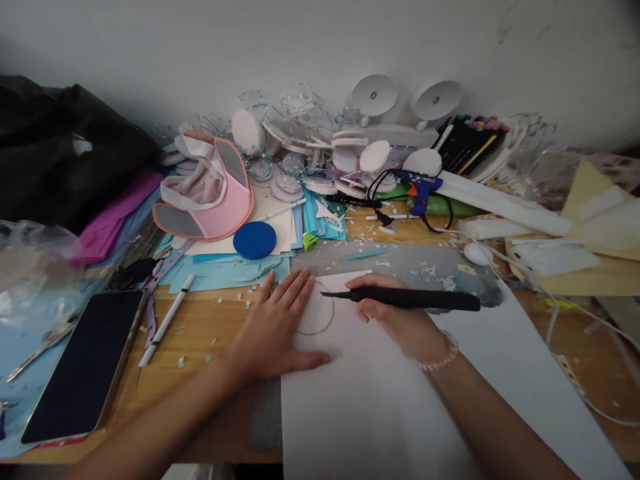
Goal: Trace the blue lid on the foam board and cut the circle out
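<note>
My right hand [395, 320] is closed round a black craft knife [415, 298] with a thick handle. The knife's narrow pointed tip is at the right side of a circle outline [331, 320] on a large white sheet [360, 413]. My left hand [280, 327] lies flat with fingers spread, pressing on the sheet's left edge and covering part of the circle. Whether the tip touches the surface, I cannot tell. A grey mat [320, 257] shows beyond the sheet and beneath it.
A phone [85, 367], scissors [45, 343] and a white pen [167, 320] lie at left. Behind are a blue disc [255, 240], a pink visor cap [220, 200], a green sharpener [309, 241], a glue gun [423, 190] and several white discs [375, 157]. White cables [555, 300] trail at right.
</note>
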Available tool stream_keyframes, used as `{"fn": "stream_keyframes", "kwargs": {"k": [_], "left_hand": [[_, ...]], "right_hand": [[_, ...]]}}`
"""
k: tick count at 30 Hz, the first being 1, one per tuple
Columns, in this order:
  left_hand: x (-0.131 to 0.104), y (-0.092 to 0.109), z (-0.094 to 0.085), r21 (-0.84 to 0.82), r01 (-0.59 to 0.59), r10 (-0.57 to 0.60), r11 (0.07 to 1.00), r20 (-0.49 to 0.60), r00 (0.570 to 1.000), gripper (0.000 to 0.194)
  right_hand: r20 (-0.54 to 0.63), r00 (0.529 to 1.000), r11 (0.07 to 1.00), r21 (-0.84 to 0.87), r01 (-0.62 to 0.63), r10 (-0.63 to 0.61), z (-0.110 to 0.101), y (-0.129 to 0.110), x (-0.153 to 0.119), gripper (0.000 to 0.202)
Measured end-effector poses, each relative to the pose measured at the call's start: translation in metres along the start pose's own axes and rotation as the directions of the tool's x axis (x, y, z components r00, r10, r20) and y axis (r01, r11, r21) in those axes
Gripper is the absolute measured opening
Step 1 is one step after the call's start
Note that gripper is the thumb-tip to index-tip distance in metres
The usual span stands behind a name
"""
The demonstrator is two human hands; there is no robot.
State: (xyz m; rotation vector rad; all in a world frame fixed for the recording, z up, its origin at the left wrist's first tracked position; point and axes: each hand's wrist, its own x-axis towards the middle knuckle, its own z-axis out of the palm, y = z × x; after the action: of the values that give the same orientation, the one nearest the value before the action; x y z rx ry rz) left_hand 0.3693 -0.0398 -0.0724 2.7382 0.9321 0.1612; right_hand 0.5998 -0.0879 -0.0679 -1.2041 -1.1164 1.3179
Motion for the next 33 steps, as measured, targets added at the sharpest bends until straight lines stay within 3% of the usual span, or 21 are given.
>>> {"fn": "stream_keyframes", "kwargs": {"k": [5, 11, 26, 29, 33], "left_hand": [[0.0, 0.0, 0.0, 0.004, -0.003, 0.003, 1.0, -0.007, 1.0, 0.111], [0.0, -0.001, 0.0, 0.004, -0.001, 0.001, 1.0, -0.007, 1.0, 0.111], [0.0, -0.001, 0.002, -0.008, -0.015, 0.015, 1.0, -0.033, 0.999, 0.111], [-0.001, -0.001, 0.002, -0.016, -0.02, 0.019, 1.0, -0.056, 0.998, 0.111], [-0.002, -0.001, 0.002, -0.024, -0.022, 0.021, 0.999, -0.075, 0.997, 0.11]], "right_hand": [[-0.101, 0.994, 0.985, -0.161, -0.059, 0.043, 0.002, -0.002, 0.001, 0.01], [0.042, 0.999, 0.946, -0.323, -0.017, 0.033, 0.007, -0.015, 0.002, 0.009], [0.127, 0.984, 0.916, -0.396, -0.066, 0.126, 0.015, -0.025, 0.002, 0.006], [0.058, 0.99, 0.948, -0.301, -0.105, 0.128, 0.018, -0.02, -0.001, 0.017], [-0.202, 0.977, 0.979, -0.175, -0.101, 0.065, 0.027, -0.003, -0.001, 0.03]]}}
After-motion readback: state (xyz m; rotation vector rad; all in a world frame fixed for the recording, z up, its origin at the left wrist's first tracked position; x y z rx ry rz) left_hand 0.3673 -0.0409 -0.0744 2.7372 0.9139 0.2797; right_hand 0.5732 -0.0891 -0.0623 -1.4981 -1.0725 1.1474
